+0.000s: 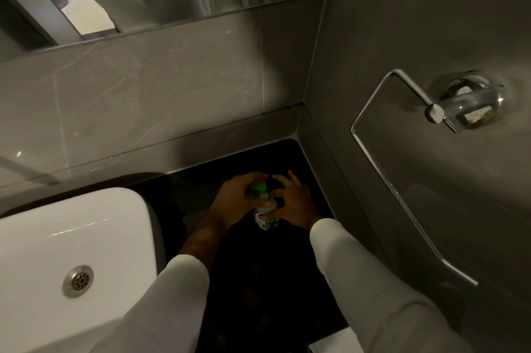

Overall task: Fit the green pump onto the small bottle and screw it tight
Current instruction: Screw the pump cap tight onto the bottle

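Observation:
A small bottle [265, 223] with a white and green label stands over the dark counter [298, 160], in the corner by the walls. The green pump [257, 189] sits at its top. My left hand [237, 194] curls around the pump from the left, fingers wrapped over it. My right hand [293, 200] grips the bottle's body from the right, and its fingers hide much of the label. The joint between pump and bottle neck is covered by my fingers. Both arms wear white sleeves.
A white basin [71, 237] with a metal drain [78, 281] lies to the left. A chrome towel ring [402, 151] hangs on the right wall. A mirror [143, 2] runs above the tiled back wall.

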The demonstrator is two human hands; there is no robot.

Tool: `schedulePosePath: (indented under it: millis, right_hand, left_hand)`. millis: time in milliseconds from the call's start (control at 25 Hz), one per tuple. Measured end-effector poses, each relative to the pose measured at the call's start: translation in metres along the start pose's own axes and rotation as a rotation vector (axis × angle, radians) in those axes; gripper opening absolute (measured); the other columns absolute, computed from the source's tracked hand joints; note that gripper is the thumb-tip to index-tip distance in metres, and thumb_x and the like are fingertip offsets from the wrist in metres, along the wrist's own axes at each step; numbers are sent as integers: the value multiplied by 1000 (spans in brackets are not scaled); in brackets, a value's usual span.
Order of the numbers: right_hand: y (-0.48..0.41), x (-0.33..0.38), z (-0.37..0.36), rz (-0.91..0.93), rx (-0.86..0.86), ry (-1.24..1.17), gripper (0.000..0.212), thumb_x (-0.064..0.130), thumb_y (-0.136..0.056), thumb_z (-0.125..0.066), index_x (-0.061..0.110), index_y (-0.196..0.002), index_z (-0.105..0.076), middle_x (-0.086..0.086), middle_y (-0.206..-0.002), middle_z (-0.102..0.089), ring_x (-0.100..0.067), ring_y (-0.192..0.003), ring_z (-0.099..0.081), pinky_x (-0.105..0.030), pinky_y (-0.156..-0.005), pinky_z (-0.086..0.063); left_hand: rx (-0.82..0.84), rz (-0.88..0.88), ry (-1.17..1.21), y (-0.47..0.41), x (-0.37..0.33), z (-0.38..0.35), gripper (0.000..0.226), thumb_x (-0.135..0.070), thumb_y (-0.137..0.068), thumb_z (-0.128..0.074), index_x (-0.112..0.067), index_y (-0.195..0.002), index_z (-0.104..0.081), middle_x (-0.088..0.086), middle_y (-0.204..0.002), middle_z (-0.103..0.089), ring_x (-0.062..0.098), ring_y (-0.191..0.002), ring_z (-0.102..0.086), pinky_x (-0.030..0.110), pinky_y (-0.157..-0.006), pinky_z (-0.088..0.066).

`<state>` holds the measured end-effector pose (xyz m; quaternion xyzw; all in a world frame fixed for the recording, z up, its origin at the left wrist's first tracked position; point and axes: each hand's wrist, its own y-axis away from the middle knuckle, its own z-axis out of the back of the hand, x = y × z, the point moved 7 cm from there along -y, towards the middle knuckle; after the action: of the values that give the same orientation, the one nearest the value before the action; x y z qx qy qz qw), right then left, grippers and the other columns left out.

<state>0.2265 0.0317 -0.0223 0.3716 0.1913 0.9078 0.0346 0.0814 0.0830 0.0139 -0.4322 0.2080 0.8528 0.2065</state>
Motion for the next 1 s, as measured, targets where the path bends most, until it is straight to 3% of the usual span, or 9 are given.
schedulePosePath:
  millis: [40,120,200,280,360,560,720,840,1000]
  right_hand:
    - [0,0,0,-1,-5,-5,47,45,-71,-84,30,-115,-74,7,-166,-28,-30,-158,-2,-62,-124,-9]
    - [2,1,0,-11,-15,-17,47,45,-70,-85,29,-113,-75,6,-165,-30,-30,-158,-2,-61,-124,-10]
    - [3,1,-1,-23,-35,-25,47,45,-70,-85,28,-113,-75,6,-165,-31,-29,-158,-3,-60,-125,-12]
    - [4,0,-2,-34,-53,-30,45,43,-72,-84,26,-113,-75,7,-164,-32,-28,-158,-5,-60,-125,-15]
    - [4,0,-3,-39,-50,-32,41,41,-74,-82,25,-112,-76,7,-164,-32,-29,-158,-5,-59,-125,-16]
    - [2,-2,-9,-34,-27,5,38,45,-72,-81,30,-106,-77,8,-164,-31,-28,-158,-4,-61,-125,-12]
    - [4,-4,-12,-21,-29,-5,39,44,-71,-83,31,-108,-76,7,-164,-32,-28,-158,-5,-61,-124,-9]
    - [12,-7,-14,1,-48,-28,42,44,-72,-83,29,-111,-76,5,-164,-33,-28,-158,-6,-62,-124,-11]
    - [22,-13,-22,19,-92,-64,42,48,-69,-85,26,-104,-78,4,-164,-33,-27,-158,-6,-60,-124,-15]
  left_hand:
    - [-46,-43,-53,2,-7,8,46,-26,-73,-87,-26,-116,-71,-15,-107,-67,1,-99,-65,8,-81,-47]
    - [-134,-118,-257,4,-22,22,26,-31,-75,-84,-28,-100,-78,-10,-98,-72,15,-100,-65,30,-86,-52]
    - [-156,-98,-469,5,-30,27,18,-41,-79,-78,-34,-95,-78,-6,-94,-73,20,-104,-59,44,-95,-43]
    - [-148,-27,-582,5,-33,23,21,-47,-82,-69,-37,-100,-75,-7,-95,-72,20,-108,-54,48,-102,-31]
    - [-158,52,-598,9,-36,13,26,-47,-82,-65,-38,-106,-69,-8,-95,-71,20,-107,-55,48,-103,-30]
    - [-185,244,-504,18,-29,-2,22,-39,-82,-64,-34,-102,-58,-1,-91,-66,22,-98,-59,46,-96,-32]
    - [-196,211,-465,22,-25,-4,17,-48,-79,-61,-43,-91,-49,-10,-83,-60,15,-86,-55,44,-91,-32]
    - [-169,168,-283,28,-18,-7,10,-59,-78,-55,-50,-80,-53,-18,-72,-62,4,-75,-60,36,-78,-46]
    - [-41,148,-8,36,-8,-21,8,-49,-75,-66,-53,-81,-63,-23,-76,-71,-5,-66,-68,24,-62,-54]
